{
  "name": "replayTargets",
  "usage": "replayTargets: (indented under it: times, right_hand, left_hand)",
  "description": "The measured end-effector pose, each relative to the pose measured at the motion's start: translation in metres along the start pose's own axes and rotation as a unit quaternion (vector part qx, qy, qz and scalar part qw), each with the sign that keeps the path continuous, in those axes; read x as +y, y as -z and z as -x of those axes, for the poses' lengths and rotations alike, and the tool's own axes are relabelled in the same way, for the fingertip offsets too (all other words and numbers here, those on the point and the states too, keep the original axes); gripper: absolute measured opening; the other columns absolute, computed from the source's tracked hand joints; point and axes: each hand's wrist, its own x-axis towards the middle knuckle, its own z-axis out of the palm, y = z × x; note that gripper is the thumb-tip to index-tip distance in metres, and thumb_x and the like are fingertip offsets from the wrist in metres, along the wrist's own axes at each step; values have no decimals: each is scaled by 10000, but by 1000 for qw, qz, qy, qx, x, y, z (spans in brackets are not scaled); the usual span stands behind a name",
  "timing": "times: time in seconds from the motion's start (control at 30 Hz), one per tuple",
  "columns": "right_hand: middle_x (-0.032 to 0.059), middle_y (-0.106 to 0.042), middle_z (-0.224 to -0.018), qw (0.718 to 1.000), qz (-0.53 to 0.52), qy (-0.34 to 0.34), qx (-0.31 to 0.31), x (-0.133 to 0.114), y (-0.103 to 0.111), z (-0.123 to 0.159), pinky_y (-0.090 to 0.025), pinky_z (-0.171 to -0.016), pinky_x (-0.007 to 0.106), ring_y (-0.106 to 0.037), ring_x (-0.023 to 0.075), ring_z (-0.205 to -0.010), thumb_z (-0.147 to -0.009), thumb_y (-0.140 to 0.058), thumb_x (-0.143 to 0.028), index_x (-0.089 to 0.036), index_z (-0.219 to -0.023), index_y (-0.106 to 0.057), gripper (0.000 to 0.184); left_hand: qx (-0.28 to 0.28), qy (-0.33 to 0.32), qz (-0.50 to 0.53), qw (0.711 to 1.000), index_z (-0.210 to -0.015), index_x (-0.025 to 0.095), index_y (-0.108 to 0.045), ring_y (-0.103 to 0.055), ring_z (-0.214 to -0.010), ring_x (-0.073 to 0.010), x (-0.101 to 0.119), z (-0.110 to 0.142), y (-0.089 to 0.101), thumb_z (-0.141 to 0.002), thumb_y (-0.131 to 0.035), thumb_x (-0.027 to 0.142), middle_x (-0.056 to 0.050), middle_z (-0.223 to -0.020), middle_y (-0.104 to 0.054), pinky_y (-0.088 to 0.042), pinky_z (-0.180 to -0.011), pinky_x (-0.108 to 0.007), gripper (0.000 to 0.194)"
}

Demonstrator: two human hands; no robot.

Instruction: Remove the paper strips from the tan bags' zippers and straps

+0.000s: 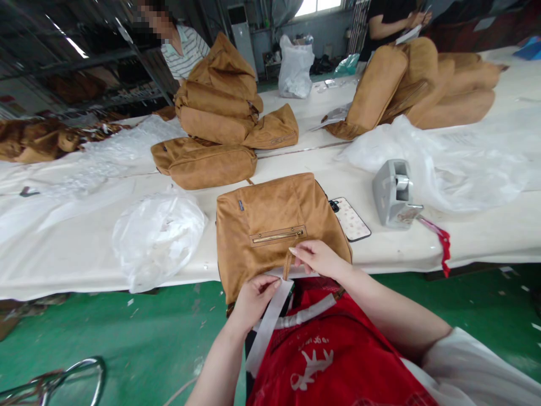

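Note:
A tan handbag (270,206) with a front zip lies at the table's near edge, partly over my lap. My right hand (316,258) pinches a narrow tan strap (287,264) just below the zip (276,235). Lower and to the left, my left hand (255,296) is closed on the upper end of a long white strip (270,318), which touches the strap's lower end and hangs down over my red apron (329,344). Nearer to me, a handle (306,317) wrapped in white material curves across the apron.
A phone (353,220) rests right of the bag, beside a grey tape dispenser (393,194). Crumpled clear plastic (160,234) lies on the left. Tan bags are piled at the back left (220,101) and back right (422,84). Two people stand across the table.

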Motion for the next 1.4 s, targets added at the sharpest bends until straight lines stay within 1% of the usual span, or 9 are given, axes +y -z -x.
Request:
replayTargets:
  times: [0.13,0.23,0.33,0.43,0.57,0.73,0.83,1.07,1.4]
  right_hand:
    - [-7,-647,-582,999,32,4,18,7,1,-3,-365,-422,210,-529,96,-389,-859,-528,-479,-188,-631,-603,377]
    - [-5,-635,-589,989,96,53,97,12,0,-3,-374,-469,218,-536,107,-465,-834,-585,-433,-193,-649,-626,306]
    - [6,-661,-720,964,156,130,170,16,4,-6,-428,-598,235,-571,131,-615,-795,-652,-313,-209,-898,-684,149]
    - [25,-678,-830,957,181,186,129,20,7,-11,-459,-710,262,-607,149,-723,-807,-630,-220,-239,-1067,-679,265]
    - [46,-692,-860,954,184,220,84,25,7,-14,-465,-776,283,-634,169,-819,-830,-584,-177,-223,-906,-724,165]
    - [42,-676,-855,960,84,153,220,32,9,-14,-490,-655,260,-625,147,-727,-815,-547,-160,-189,-1004,-649,216]
    - [49,-666,-900,950,63,135,275,38,11,-16,-499,-680,269,-627,157,-794,-791,-509,-112,-186,-1067,-621,307]
    - [45,-677,-981,962,-6,156,222,45,12,-16,-526,-708,277,-644,150,-790,-818,-492,-118,-231,-1111,-639,347]
    - [46,-684,-1030,978,-76,128,144,41,16,-16,-542,-650,252,-659,97,-616,-826,-461,-122,-211,-1180,-607,394]
  left_hand:
    - [-10,21,-4,1000,-868,182,-710,-649,-735,-171,-8,-2,-7,-733,-680,423,-44,-827,-728,-510,-700,-273,278]
    - [9,36,-35,999,-775,181,-713,-621,-652,-155,-9,-4,-8,-719,-684,443,-27,-731,-707,-477,-607,-245,270]
    - [28,46,-20,998,-774,176,-708,-605,-639,-144,-2,-6,-3,-712,-684,456,-19,-723,-699,-462,-587,-232,287]
    - [32,59,-3,998,-778,165,-709,-591,-624,-139,8,-13,2,-694,-697,455,-21,-709,-693,-463,-586,-234,303]
    - [37,59,-24,997,-795,153,-720,-585,-594,-139,21,-29,4,-674,-705,463,-25,-695,-695,-460,-567,-239,333]
    - [52,51,-68,995,-766,168,-731,-600,-573,-159,36,-55,-2,-671,-700,457,-21,-653,-699,-442,-532,-249,306]
    - [58,38,-88,994,-733,195,-736,-631,-638,-181,49,-66,-4,-662,-714,419,-25,-686,-719,-467,-599,-269,236]
    - [33,12,-54,998,-806,181,-699,-619,-685,-154,65,-66,-1,-710,-672,449,-17,-757,-712,-481,-656,-259,286]
    - [-32,53,121,991,-768,176,-598,-595,-709,-126,38,-63,2,-670,-726,457,-25,-793,-686,-449,-668,-243,324]
